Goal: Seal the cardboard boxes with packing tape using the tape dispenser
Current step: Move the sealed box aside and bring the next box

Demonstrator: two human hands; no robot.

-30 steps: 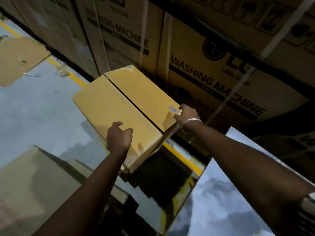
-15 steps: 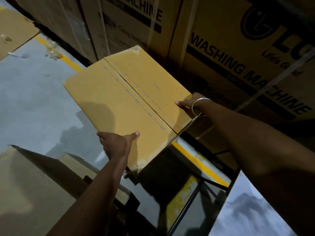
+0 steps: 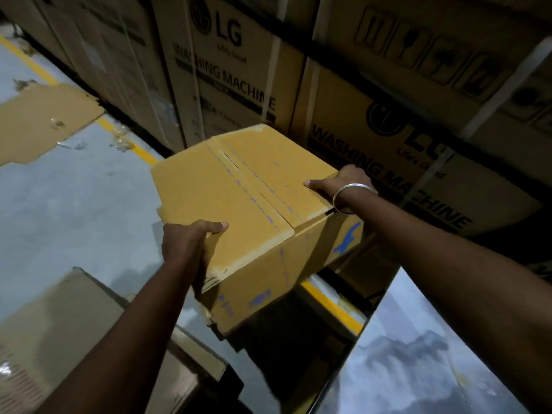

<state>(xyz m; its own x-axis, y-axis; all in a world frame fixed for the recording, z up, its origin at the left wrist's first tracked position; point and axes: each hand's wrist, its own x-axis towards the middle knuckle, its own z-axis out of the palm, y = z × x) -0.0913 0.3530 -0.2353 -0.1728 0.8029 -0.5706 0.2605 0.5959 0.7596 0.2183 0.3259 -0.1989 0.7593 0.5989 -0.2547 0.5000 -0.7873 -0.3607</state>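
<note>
Starting at the left, we see a flat torn sheet of brown cardboard (image 3: 44, 121) on the grey concrete floor (image 3: 74, 210), and a grey-brown closed carton (image 3: 59, 330) in the near corner. Our left hand (image 3: 188, 243) grips the near left edge of the yellow-brown cardboard box (image 3: 239, 210), thumb on top, fingers curled under out of sight. The box is held in the air at mid-frame, tilted, its two top flaps meeting along a centre seam (image 3: 254, 192) where a strip of tape seems to run, though we cannot be sure it is sealed. Our right hand (image 3: 343, 183), with a silver metal bangle (image 3: 352, 195) at the wrist, clamps the far right edge, thumb flat on the flap, fingers hidden behind the side. Behind stands a wall of large brown washing machine cartons (image 3: 388, 130).

We judge the main risk to be a slip: both grips sit on edges, so the tilted box could pivot and drop, or a flap could lift. No tape dispenser is in view.
</note>
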